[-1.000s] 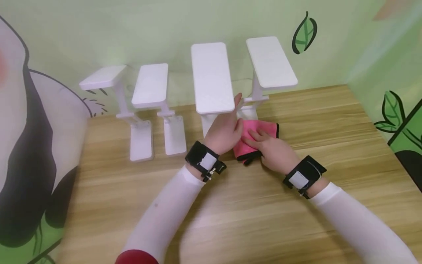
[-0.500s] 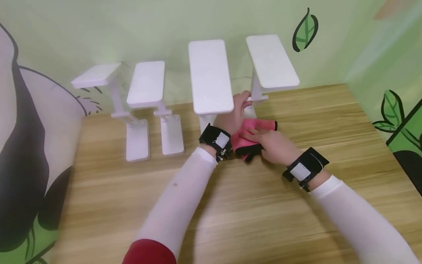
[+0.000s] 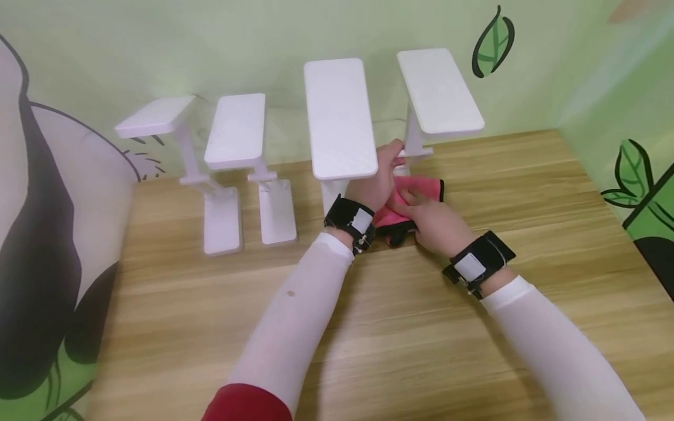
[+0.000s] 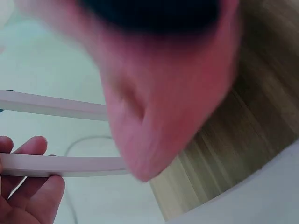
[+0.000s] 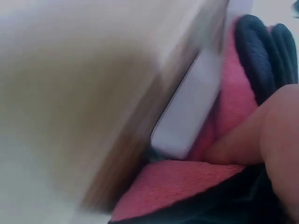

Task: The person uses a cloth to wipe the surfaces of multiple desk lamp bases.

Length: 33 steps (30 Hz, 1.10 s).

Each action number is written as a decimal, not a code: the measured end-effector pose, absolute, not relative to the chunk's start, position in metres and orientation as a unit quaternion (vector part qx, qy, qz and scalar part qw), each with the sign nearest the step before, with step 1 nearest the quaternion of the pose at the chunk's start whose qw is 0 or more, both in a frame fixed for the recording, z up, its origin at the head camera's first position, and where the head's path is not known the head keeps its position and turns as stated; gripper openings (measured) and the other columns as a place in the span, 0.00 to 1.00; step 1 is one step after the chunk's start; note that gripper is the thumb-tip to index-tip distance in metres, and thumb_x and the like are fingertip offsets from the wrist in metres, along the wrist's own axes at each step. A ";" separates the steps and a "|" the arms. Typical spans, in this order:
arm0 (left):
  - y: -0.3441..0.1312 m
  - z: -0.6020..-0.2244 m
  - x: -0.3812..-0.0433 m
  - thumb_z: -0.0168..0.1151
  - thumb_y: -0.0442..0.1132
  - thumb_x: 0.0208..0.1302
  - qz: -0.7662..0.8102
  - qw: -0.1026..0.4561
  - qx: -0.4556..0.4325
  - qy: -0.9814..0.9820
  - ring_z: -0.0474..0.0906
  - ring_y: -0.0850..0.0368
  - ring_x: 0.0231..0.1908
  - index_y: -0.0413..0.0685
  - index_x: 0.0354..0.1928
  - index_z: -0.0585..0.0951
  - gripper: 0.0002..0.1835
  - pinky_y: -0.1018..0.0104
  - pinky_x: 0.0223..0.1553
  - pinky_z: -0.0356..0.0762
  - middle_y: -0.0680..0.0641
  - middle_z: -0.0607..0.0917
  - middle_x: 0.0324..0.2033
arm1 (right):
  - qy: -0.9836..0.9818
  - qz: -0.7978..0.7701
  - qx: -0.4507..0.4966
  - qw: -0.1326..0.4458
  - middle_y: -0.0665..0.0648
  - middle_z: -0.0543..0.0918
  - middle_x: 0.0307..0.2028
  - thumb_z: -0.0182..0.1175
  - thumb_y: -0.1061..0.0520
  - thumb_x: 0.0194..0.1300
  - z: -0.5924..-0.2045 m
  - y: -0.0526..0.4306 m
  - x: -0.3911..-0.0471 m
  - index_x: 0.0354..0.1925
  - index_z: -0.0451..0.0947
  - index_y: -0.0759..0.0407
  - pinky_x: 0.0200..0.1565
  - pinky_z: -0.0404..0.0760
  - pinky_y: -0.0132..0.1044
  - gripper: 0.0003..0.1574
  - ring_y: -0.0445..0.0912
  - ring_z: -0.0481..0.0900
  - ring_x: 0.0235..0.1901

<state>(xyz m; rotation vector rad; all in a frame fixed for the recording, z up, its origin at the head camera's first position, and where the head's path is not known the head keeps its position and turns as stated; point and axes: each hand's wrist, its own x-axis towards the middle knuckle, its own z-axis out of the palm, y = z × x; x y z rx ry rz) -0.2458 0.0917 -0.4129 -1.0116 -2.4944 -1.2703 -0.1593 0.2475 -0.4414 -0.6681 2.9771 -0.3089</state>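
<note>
In the head view, my left hand [image 3: 376, 178] grips the jointed arm of the rightmost white desk lamp [image 3: 442, 90] near its small crossbar. The left wrist view shows curled fingertips [image 4: 49, 196] around a pale bar. Low on the same lamp, my right hand [image 3: 439, 225] holds a pink cloth [image 3: 429, 188] with black edging against the base. The right wrist view shows the cloth folded about the white base [image 5: 187, 112], a digit pressing into it. Part of the base is hidden under cloth and hands.
Three more white lamps stand in a row to the left: one beside my left wrist [image 3: 342, 117], a smaller one [image 3: 237, 128], and one at the far left [image 3: 158, 114]. All stand on the wooden table [image 3: 210, 327], close to a painted wall [image 3: 263, 35].
My left hand has moved right from beside the neighbouring lamp, its fingers now curled round the rightmost lamp's arm. My right hand and the cloth have shifted slightly, the cloth bunching more.
</note>
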 end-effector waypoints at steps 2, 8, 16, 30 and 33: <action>0.091 -0.412 -0.246 0.51 0.29 0.73 -0.415 0.094 -0.342 -0.838 0.81 0.59 0.42 0.40 0.43 0.75 0.04 0.69 0.44 0.77 0.43 0.86 0.38 | 0.968 -0.106 -0.222 0.049 0.65 0.64 0.70 0.58 0.73 0.54 -0.438 0.248 -0.144 0.72 0.65 0.47 0.38 0.82 0.49 0.49 0.59 0.69 0.62; 0.090 -0.411 -0.250 0.50 0.32 0.74 -0.394 0.099 -0.352 -0.843 0.80 0.58 0.42 0.39 0.43 0.75 0.04 0.69 0.42 0.77 0.43 0.86 0.38 | 0.959 -0.121 -0.247 0.064 0.67 0.66 0.68 0.56 0.74 0.51 -0.429 0.251 -0.126 0.70 0.69 0.48 0.44 0.82 0.53 0.48 0.60 0.64 0.65; 0.098 -0.409 -0.246 0.48 0.24 0.69 -0.402 0.070 -0.355 -0.841 0.80 0.58 0.38 0.40 0.43 0.74 0.08 0.71 0.41 0.76 0.43 0.84 0.37 | 0.965 -0.133 -0.223 0.046 0.63 0.63 0.71 0.57 0.72 0.54 -0.442 0.260 -0.184 0.70 0.68 0.53 0.57 0.75 0.55 0.45 0.57 0.61 0.67; 0.095 -0.409 -0.247 0.49 0.28 0.73 -0.406 0.079 -0.351 -0.840 0.80 0.60 0.46 0.38 0.44 0.74 0.04 0.73 0.47 0.75 0.42 0.86 0.43 | 0.971 -0.115 -0.196 0.076 0.63 0.70 0.67 0.55 0.73 0.54 -0.430 0.255 -0.149 0.69 0.70 0.49 0.42 0.81 0.50 0.45 0.60 0.71 0.60; 0.092 -0.411 -0.249 0.48 0.27 0.73 -0.407 0.078 -0.351 -0.840 0.80 0.59 0.47 0.38 0.44 0.75 0.06 0.72 0.48 0.75 0.41 0.86 0.45 | 0.968 -0.112 -0.208 0.085 0.66 0.71 0.65 0.55 0.73 0.54 -0.426 0.251 -0.134 0.67 0.73 0.48 0.44 0.82 0.52 0.43 0.60 0.69 0.62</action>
